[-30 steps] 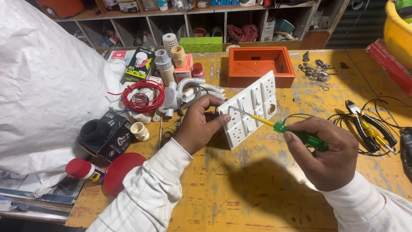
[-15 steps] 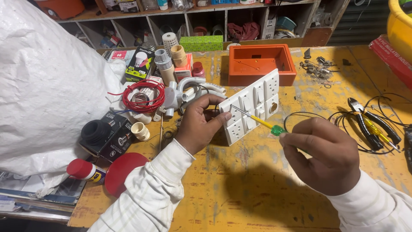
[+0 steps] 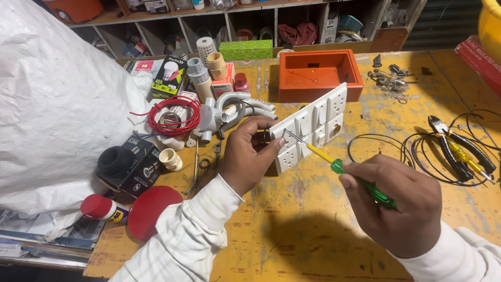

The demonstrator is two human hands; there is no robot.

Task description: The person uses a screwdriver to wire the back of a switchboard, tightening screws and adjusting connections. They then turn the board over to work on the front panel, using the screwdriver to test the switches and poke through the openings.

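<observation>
While the left hand (image 3: 248, 156) clamped the white switch plate (image 3: 313, 125) upright, the right hand (image 3: 399, 201), closed on the green screwdriver (image 3: 339, 167), needed its tip squarely seated.

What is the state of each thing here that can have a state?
Left hand: grips the switch plate.
Right hand: grips the screwdriver.
Switch plate: tilted on edge.
Screwdriver: tip at the plate.
Orange box: open, looks empty.
Red wire: coiled.
Pliers: lying flat.
</observation>
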